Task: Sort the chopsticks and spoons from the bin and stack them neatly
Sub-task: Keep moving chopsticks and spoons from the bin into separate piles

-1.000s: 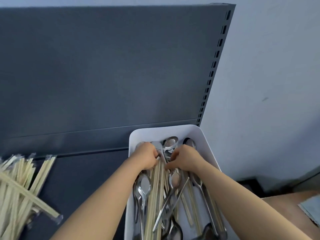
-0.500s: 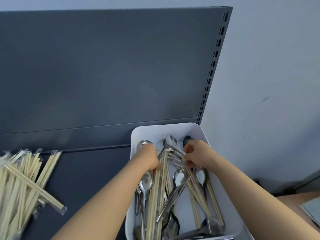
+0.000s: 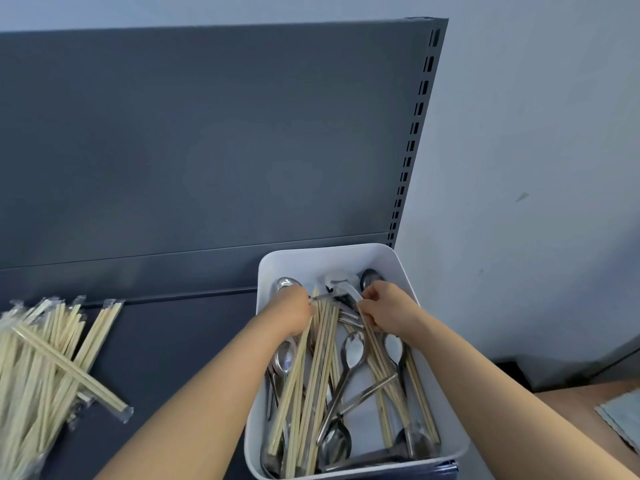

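Left hand [image 3: 291,311]: fingers curled over the far ends of a loose bundle of chopsticks [image 3: 311,375], gripping them. Right hand [image 3: 386,311]: fingertips pinched on the far ends of a few more chopsticks, a thinner bunch. How many sticks either hand holds cannot be counted. The 2 hands sit side by side, close but apart, with the blurred tip of a metal utensil between them.

From both grips the sticks fan back toward the person and lie slanted. Spoons [image 3: 351,355] are tangled among and under them: 1 bowl lies just behind the right wrist, 1 just past the left knuckles, 1 just past the right knuckles (the rest overlap too much to count).

All of this lies inside a white bin [image 3: 304,263], both hands at its far end.

Well to the left of the left hand, a pile of wrapped chopsticks [image 3: 52,355] lies on the dark shelf [image 3: 180,341], with 1 pair crossed on top. Beyond the grips stands the grey back panel [image 3: 207,150]. To their right is a pale wall [image 3: 519,133].
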Motion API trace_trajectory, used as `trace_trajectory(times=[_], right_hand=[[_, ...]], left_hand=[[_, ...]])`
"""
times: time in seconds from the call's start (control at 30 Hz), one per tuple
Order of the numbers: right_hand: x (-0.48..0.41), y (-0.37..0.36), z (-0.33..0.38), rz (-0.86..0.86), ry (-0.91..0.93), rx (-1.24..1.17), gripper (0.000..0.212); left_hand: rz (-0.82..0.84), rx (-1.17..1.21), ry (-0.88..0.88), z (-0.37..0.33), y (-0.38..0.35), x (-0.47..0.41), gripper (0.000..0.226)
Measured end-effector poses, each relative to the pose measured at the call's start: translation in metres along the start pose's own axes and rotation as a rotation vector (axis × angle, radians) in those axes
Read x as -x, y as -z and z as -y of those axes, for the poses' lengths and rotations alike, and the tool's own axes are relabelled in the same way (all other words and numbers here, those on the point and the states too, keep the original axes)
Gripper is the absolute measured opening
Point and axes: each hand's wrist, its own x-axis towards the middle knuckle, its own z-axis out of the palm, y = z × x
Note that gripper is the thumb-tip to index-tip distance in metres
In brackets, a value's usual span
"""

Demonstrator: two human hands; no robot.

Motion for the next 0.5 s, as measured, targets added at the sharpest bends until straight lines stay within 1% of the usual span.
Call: trace_trajectory(times=[0.1,0.17,0.23,0.37,0.5], right_hand=[[-0.002,-0.003,-0.001,0.013,-0.018,0.030,0.020],[-0.001,-0.004,-0.001,0.007,-0.014,0.042,0.023],[0.000,-0.002,-0.003,-0.009,0.008,-0.002,0.024],[0.003,0.003,0.003,-0.041,0.037,-0.208,0.029],[0.016,0.006,0.038,-0.069,0.116,-0.323,0.033]], left_hand=[[0.007,-0.068,-0.003,0.000,0.000,0.008,0.022],[-0.001,-0.076,-0.012,-0.002,0.002,0.013,0.025],[-0.036,-0.050,-0.026,-0.005,0.007,0.019,0.028],[-0.214,0.133,-0.075,-0.002,0.019,0.036,0.036],[-0.378,0.234,-0.132,0.006,0.035,0.061,0.035]])
